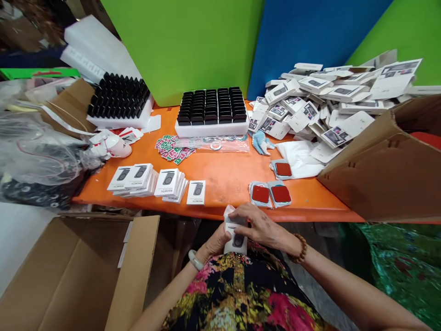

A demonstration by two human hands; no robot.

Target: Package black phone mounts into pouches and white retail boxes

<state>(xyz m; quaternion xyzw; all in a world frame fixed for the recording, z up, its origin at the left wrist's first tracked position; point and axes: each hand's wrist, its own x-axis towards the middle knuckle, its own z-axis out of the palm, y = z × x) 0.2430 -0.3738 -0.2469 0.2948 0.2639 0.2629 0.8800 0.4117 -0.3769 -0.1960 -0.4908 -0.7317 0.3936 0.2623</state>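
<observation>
Here, the left hand [216, 241] and right hand [260, 226] are gripping with bent fingers [245, 211] a white product box [237, 247] near the surface [223, 177], its probably light, crushable card needing gentle holding by side edges.

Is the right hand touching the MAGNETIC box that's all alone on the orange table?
Apart. The head view shows bare orange tabletop between the right hand and that lone MAGNETIC box.

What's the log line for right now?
left hand: holds box | right hand: touches box | box: over lap | table: box stacks, red pads
</observation>
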